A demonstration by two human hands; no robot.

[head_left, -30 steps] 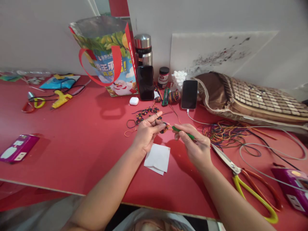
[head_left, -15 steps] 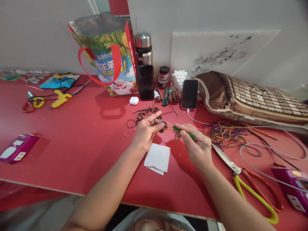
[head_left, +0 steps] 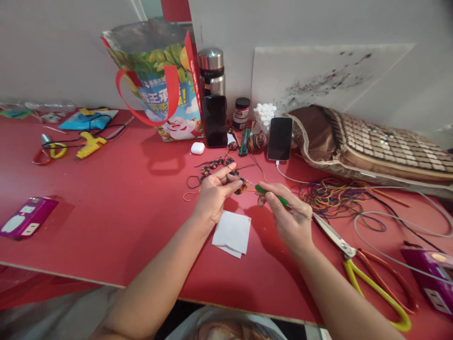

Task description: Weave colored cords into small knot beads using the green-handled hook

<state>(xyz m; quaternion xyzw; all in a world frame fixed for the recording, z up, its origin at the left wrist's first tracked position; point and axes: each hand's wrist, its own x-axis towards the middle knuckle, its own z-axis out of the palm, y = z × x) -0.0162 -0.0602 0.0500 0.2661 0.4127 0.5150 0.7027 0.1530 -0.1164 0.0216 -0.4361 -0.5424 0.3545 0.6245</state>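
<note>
Between thumb and fingers, my left hand pinches a small multicoloured knotted cord piece, dark with orange and purple. My right hand grips a green-handled tool that looks like a crochet hook; its thin tip points left at the cord piece, and I cannot tell whether it is inside the stitches. An orange strand runs between the two hands. Just behind my left fingers lies a row of knotted cord balls in the same colours. Folded white paper lies on the red table below my hands.
Large scissors with yellow and red handles lie right of my right hand, near a heap of loose cords. Behind stand a phone on a cable, another phone and a shopping bag. A glue gun lies left.
Both hands stay almost in place. The green tool and my right hand have shifted very slightly to the right; the cord piece is still held in my left fingers.
</note>
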